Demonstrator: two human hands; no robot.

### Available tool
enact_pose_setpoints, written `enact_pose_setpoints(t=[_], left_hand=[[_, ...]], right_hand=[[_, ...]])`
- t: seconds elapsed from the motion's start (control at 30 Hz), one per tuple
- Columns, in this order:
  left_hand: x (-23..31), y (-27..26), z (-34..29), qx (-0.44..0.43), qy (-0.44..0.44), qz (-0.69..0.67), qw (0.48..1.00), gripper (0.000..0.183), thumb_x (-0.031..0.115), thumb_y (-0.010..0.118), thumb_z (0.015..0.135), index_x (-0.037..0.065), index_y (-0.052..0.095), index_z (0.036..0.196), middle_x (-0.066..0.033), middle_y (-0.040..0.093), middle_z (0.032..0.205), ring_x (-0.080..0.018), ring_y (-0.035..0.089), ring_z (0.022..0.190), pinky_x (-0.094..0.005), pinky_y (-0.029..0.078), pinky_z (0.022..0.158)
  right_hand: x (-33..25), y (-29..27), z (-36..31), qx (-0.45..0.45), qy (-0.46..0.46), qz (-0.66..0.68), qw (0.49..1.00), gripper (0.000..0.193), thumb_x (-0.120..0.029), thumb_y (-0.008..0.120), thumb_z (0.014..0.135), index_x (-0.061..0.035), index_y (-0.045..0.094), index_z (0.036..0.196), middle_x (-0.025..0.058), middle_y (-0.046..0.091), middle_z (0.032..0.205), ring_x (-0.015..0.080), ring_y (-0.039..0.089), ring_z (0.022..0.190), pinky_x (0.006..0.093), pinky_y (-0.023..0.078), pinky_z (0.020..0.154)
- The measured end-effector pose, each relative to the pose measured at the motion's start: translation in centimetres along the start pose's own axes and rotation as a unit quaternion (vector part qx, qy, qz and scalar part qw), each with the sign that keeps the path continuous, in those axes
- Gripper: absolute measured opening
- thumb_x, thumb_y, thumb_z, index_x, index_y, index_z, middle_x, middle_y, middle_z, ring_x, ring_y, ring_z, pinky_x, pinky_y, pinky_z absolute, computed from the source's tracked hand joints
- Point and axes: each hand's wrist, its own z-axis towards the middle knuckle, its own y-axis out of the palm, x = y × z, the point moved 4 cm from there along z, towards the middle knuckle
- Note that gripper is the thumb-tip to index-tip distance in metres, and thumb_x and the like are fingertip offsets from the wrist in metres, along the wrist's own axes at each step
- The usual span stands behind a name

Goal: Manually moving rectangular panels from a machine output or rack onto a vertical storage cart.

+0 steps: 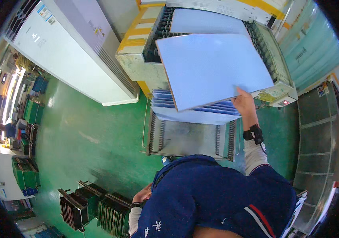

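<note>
My right hand grips the lower right edge of a large pale blue-white rectangular panel, thumb on its upper face. The panel lies tilted over the front end of a roller conveyor machine. A second similar panel rests on the rollers behind it. Below the held panel, several like panels stand upright in a slotted metal rack cart. My left hand hangs low beside my body, close to the jacket. Its fingers are mostly hidden, and nothing shows in it.
A tall white cabinet unit stands left of the machine. Behind me at lower left are racks filled with thin dark boards. A grey framed panel wall runs along the right. The floor is green.
</note>
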Motion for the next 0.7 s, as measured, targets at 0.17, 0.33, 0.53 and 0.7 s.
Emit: enact_pose_setpoints(t=[0.17,0.33,0.53,0.7], left_hand=[[-0.2,0.1,-0.2,0.004,0.026,-0.024,0.999,0.043,0.006,0.040,0.092,0.006,0.044,0.134,-0.0067,0.051,0.131,-0.0160,0.051,0.117,-0.0290,0.038,0.100],[-0.5,0.3,0.2,0.006,0.031,-0.032,0.999,0.042,0.006,0.040,0.092,0.006,0.044,0.134,-0.0071,0.052,0.130,-0.0164,0.051,0.117,-0.0293,0.038,0.100],[-0.5,0.6,0.2,0.009,0.036,-0.041,0.998,0.042,0.007,0.041,0.092,0.005,0.044,0.133,-0.0076,0.052,0.130,-0.0170,0.051,0.116,-0.0296,0.038,0.100],[-0.2,0.8,0.2,0.011,0.038,-0.045,0.998,0.041,0.007,0.041,0.092,0.005,0.044,0.133,-0.0080,0.052,0.129,-0.0174,0.052,0.116,-0.0300,0.038,0.100]], right_hand=[[1.7,0.1,1.5,0.050,0.005,0.046,0.998,0.025,-0.006,0.061,0.084,-0.0056,0.052,0.107,0.0098,0.058,0.107,0.0245,0.055,0.102,0.0387,0.047,0.088],[2.9,0.2,2.2,0.046,0.020,0.048,0.998,0.023,-0.005,0.062,0.083,-0.0074,0.052,0.104,0.0077,0.060,0.097,0.0206,0.057,0.094,0.0354,0.049,0.078],[4.4,1.8,1.9,0.028,0.115,-0.101,0.988,0.020,-0.018,0.061,0.087,-0.0041,0.055,0.100,0.0108,0.061,0.095,0.0225,0.059,0.086,0.0359,0.050,0.080],[4.8,1.8,3.4,-0.015,0.109,-0.104,0.988,0.024,-0.024,0.058,0.089,-0.0007,0.057,0.095,0.0122,0.063,0.090,0.0201,0.059,0.081,0.0331,0.050,0.072]])
